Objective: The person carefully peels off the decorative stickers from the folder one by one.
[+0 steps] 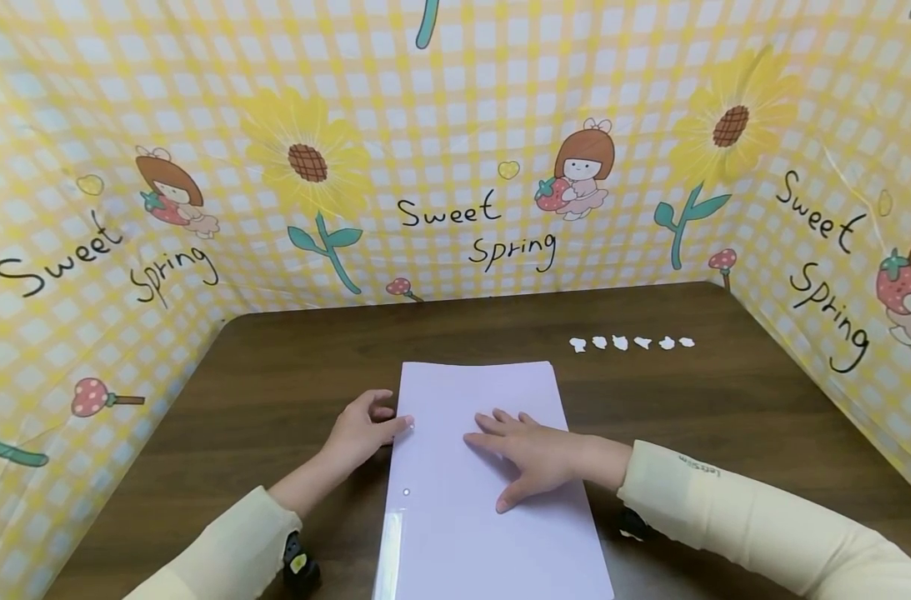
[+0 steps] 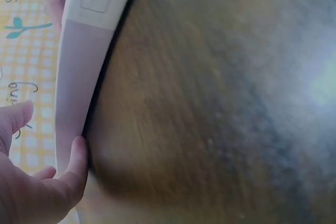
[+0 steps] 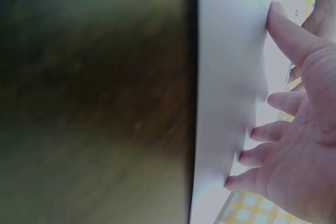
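Note:
A white file folder (image 1: 485,533) lies flat on the brown table, with a small round hole and a clear label pocket along its left side. My right hand (image 1: 530,454) rests on its cover with fingers spread and thumb apart; the right wrist view shows the fingertips (image 3: 247,182) touching the white surface. At the folder's left edge is my left hand (image 1: 363,429), its thumb over the cover's edge and its fingers loosely bent beside it. In the left wrist view, one finger (image 2: 79,153) touches the lower edge of the spine (image 2: 84,66), while the thumb appears raised.
Several small white scraps (image 1: 620,342) lie in a row toward the back right of the wooden table (image 1: 305,350). A yellow checked cloth (image 1: 440,125) with printed flowers and lettering stands round the back and sides.

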Demonstrator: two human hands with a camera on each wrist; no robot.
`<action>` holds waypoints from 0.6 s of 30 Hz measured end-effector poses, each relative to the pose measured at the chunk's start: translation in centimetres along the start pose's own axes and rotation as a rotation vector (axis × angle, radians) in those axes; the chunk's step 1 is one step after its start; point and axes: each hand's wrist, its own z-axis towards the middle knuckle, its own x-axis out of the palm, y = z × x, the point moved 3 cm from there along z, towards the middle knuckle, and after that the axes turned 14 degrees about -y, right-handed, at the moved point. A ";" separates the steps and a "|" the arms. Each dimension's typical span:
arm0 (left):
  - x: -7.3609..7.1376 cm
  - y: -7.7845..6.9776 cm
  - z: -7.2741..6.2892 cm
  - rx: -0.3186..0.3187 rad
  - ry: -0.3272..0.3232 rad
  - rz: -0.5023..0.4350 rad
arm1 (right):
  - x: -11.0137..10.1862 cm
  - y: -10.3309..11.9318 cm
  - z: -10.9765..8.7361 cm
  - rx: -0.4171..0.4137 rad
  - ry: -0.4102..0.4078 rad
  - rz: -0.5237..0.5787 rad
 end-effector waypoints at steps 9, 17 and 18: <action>0.1 0.0 0.1 -0.157 0.024 -0.148 | 0.0 0.1 -0.1 0.012 -0.008 0.013; 0.4 -0.3 -0.1 -0.165 0.040 -0.197 | 0.0 0.2 -0.1 -0.009 -0.025 0.006; 0.5 -0.4 -0.1 -0.167 0.047 -0.213 | -0.1 0.2 -0.1 -0.016 -0.030 0.006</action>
